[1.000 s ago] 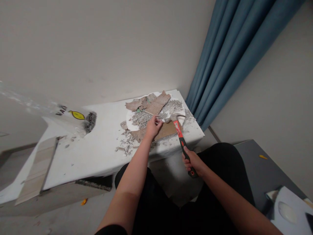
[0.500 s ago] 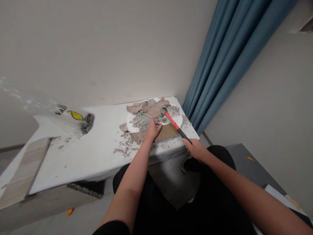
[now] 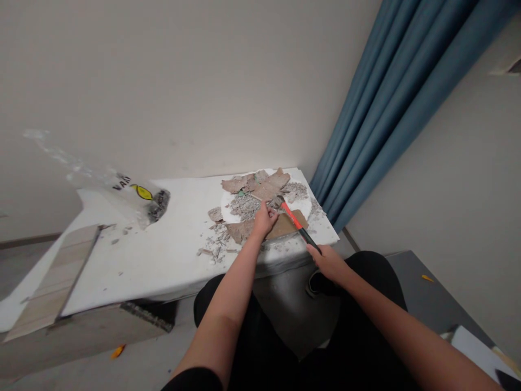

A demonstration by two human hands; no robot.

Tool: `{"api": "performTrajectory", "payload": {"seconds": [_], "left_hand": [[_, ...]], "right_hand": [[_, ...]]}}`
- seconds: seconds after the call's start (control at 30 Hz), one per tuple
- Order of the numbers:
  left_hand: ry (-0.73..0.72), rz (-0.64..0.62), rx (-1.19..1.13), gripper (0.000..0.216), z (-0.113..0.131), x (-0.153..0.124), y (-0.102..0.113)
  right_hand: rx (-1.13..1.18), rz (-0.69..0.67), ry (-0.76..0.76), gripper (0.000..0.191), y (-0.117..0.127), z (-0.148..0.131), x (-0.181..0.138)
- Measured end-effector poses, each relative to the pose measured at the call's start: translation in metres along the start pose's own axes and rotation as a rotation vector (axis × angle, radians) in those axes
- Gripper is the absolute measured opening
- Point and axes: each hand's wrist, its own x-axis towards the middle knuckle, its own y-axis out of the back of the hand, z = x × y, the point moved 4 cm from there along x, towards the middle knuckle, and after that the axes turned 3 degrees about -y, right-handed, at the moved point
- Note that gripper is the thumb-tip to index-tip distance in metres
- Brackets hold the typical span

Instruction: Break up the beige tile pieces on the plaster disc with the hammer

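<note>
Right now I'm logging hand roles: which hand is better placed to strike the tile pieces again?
Right, probably. The right hand grips the hammer, its head by the tile pieces; the left hand only steadies them.
</note>
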Motion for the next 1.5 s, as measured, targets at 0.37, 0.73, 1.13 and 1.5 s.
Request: {"api": "performTrajectory", "payload": {"seconds": [0.37,0.73,1.13,1.5], "left_hand": [[0.017,-0.016,0.013,0.055,-0.001,0.001,-0.001],[0.005,-0.015,0.022,0.054,-0.002,0.001,-0.002],[0.006,-0.042,0.088,0.054,-0.007,0.001,-0.004],[-0.05,0.277,-0.09,0.063,-0.004,0.002,0.012]], "right_hand": [[-0.008,0.0,-0.017,0.044,0.001,0.0,-0.001],[0.028,0.058,-0.009,0.047,-0.001,0.005,-0.003],[0.03,-0.009,-0.043,0.046,-0.007,0.008,-0.004],[-0.014,-0.001,-0.048,0.045,-0.008,0.005,-0.003]]}}
